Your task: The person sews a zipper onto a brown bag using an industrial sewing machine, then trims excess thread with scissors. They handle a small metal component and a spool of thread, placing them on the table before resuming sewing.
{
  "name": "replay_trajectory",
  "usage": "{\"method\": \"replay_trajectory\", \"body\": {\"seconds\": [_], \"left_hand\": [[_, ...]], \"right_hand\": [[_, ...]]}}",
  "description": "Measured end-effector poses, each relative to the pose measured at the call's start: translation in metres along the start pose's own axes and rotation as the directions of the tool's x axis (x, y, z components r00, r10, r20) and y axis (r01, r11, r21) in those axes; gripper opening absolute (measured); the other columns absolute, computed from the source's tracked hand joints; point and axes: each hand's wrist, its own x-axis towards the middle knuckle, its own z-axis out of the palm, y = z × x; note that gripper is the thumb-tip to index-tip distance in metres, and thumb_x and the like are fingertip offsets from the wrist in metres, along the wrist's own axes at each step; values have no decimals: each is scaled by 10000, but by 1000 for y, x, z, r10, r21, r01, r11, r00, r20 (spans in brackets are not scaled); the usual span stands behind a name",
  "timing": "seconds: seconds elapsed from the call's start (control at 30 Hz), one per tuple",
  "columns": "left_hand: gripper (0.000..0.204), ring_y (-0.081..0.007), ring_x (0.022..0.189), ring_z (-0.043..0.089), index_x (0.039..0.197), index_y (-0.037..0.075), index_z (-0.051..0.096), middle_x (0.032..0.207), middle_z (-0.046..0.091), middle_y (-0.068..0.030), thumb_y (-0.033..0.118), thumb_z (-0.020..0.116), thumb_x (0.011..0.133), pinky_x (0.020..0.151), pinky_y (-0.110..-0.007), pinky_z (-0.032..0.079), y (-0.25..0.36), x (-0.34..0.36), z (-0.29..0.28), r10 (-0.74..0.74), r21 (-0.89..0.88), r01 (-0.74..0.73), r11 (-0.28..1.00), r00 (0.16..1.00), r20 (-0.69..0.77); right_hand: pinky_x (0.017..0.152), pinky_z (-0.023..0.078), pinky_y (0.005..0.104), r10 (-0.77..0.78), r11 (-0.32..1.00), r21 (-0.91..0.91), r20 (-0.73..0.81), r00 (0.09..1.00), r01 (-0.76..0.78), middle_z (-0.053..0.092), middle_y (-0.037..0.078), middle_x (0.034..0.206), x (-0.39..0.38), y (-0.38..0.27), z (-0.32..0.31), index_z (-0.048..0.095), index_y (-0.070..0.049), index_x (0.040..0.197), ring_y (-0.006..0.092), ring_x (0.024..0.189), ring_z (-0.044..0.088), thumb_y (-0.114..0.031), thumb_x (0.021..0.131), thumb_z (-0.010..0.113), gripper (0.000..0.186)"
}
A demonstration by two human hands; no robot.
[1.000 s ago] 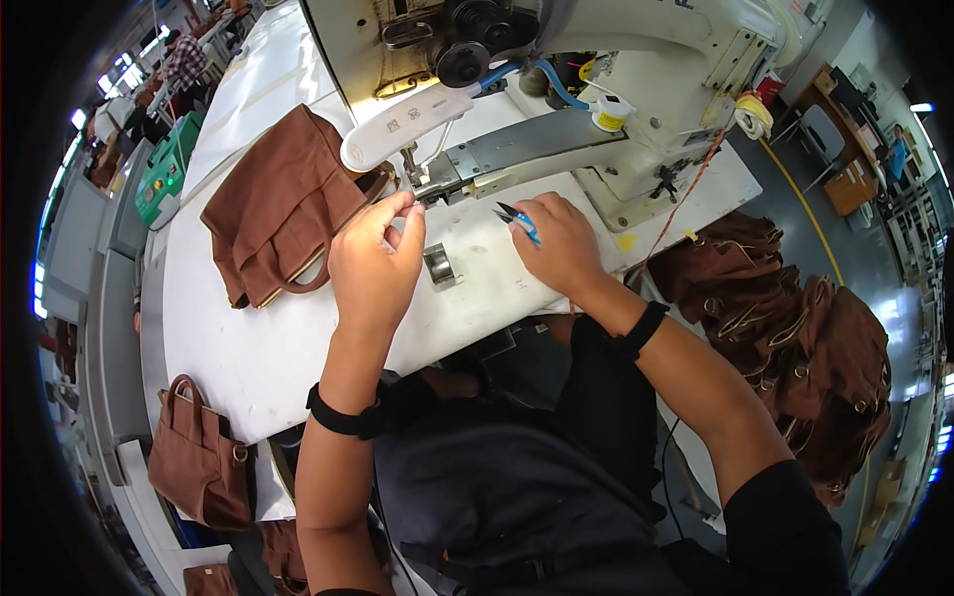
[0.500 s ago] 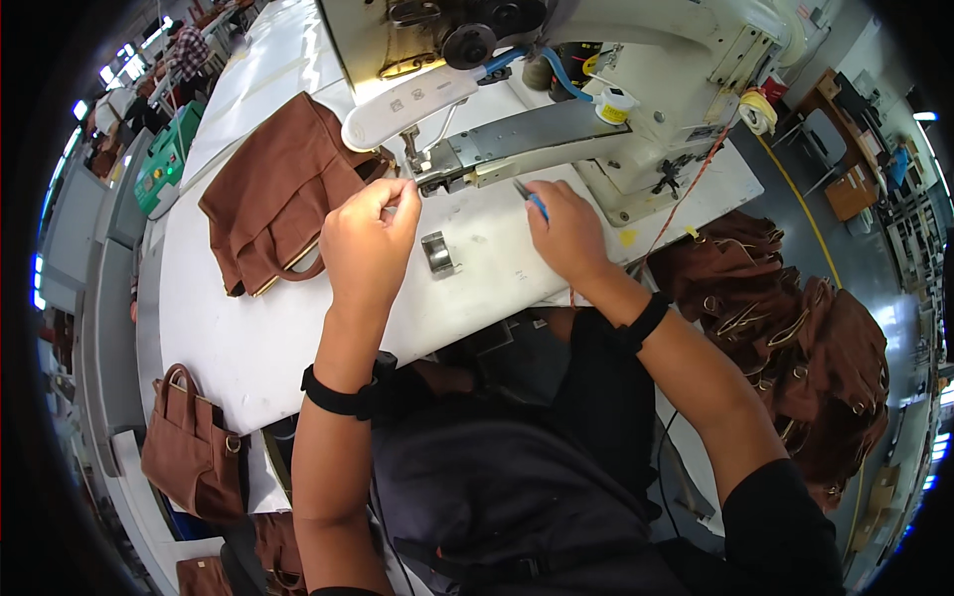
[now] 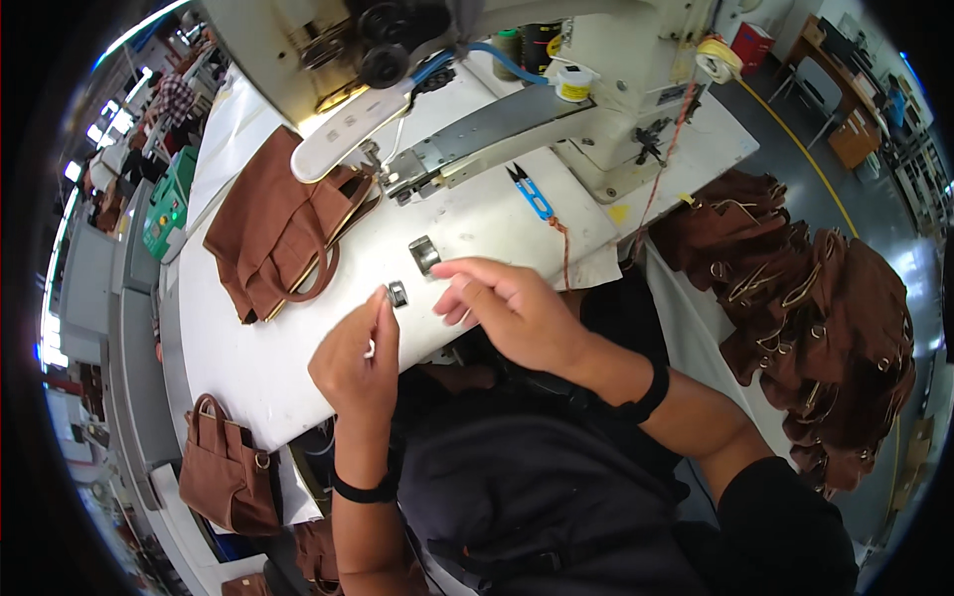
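Over the near part of the white tabletop (image 3: 268,363), the left hand (image 3: 356,360) has thumb and forefinger pressed together, pinching a small, dark silver metal piece (image 3: 397,294). Just beyond it and to the right, a curved, shiny metal plate (image 3: 424,255) lies on the table; the right hand (image 3: 517,313) reaches beside it, fingers loosely bent, and whether they touch it or hold anything I cannot tell. The work in hand looks partway along: the small piece is out in the fingers, not fitted to the cream-coloured sewing machine (image 3: 606,129), and the blue-handled thread snips (image 3: 532,194) lie free on the right. Farther left, a brown soft-sided handbag (image 3: 263,214) lies near the machine's needle end; whether its stitching is finished is not visible.
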Motion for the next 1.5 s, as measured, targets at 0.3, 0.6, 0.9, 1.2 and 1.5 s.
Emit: {"method": "replay_trajectory", "body": {"seconds": [0.3, 0.6, 0.9, 1.2, 1.5], "left_hand": [[167, -183, 668, 704, 1061, -19, 756, 872, 759, -131, -24, 722, 897, 576, -280, 534, 24, -29, 17, 0, -70, 10, 997, 990, 140], [447, -175, 735, 685, 1307, 7, 636, 1080, 736, -159, -63, 704, 871, 655, -277, 537, 52, -36, 29, -57, -333, 161, 929, 952, 301], [434, -212, 829, 679, 1148, 8, 666, 1103, 654, -134, -88, 805, 749, 695, -301, 571, 60, -22, 24, 84, -328, 21, 944, 949, 304], [415, -234, 832, 682, 1093, 40, 691, 1069, 650, -107, 24, 866, 718, 695, -327, 574, 54, -20, 14, 66, -413, 139, 900, 894, 444], [408, -212, 850, 667, 1093, 46, 694, 1067, 655, -94, 18, 864, 724, 709, -317, 561, 44, -29, 5, 30, -387, 177, 905, 880, 473]], "right_hand": [[935, 542, 275, 124, 938, 317, 72, 990, -141, 691, 84, 1128, -23, 17, 12, 546, 74, 1361, 109, 1047, 644, -132, 1054, 578, 371], [931, 541, 278, 97, 983, 154, 28, 995, -100, 700, 109, 1174, -41, 18, -18, 581, 65, 1344, 125, 1067, 655, -104, 1025, 610, 362], [829, 550, 266, -34, 994, 104, 29, 999, 31, 703, 113, 1073, -56, 16, -25, 575, 36, 1228, 119, 982, 676, -82, 976, 634, 285], [841, 596, 310, 263, 896, 316, 190, 946, -313, 692, 109, 1063, -60, 13, -36, 613, 59, 1213, 159, 925, 699, -91, 1021, 572, 247], [791, 585, 298, 294, 893, 305, 159, 942, -331, 692, 99, 1009, -59, 23, -27, 621, 39, 1231, 141, 853, 687, -100, 1033, 536, 257]]}}
